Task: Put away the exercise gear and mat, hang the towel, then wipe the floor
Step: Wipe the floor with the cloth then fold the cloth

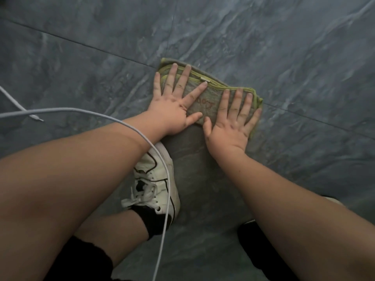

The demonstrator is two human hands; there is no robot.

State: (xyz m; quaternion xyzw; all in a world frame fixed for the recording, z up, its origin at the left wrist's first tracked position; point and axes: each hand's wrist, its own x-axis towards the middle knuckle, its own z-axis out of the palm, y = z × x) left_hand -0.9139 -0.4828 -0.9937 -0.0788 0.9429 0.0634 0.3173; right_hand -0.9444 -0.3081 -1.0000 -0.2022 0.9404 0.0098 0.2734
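The person is on the last step of the task, wiping the floor (284, 57). A folded grey cloth (211, 98) with yellow-green edging lies flat on the dark marbled tiles, across a grout line, just ahead of the white sneaker (156, 179). Both hands press down on it. The left hand (174, 106) covers the cloth's left half and the right hand (229, 128) its right half, the thumbs nearly meeting at the near edge of the cloth. The fingers (239, 104) of both hands are spread straight and flat, gripping nothing, only bearing down on the fabric.

No exercise gear, mat or towel shows around the cloth, so those steps seem finished, though that is only a guess from this one view. The next move likely calls for steady downward pressure while pushing the cloth across the tiles, keeping it folded.

A white cable (142, 138) drapes over the left forearm, behind the cloth, and could drag into the wiping path.

Reddish marks sit on the cloth between the hands, perhaps digits, too faint to read. A small tag on the far edge is illegible.
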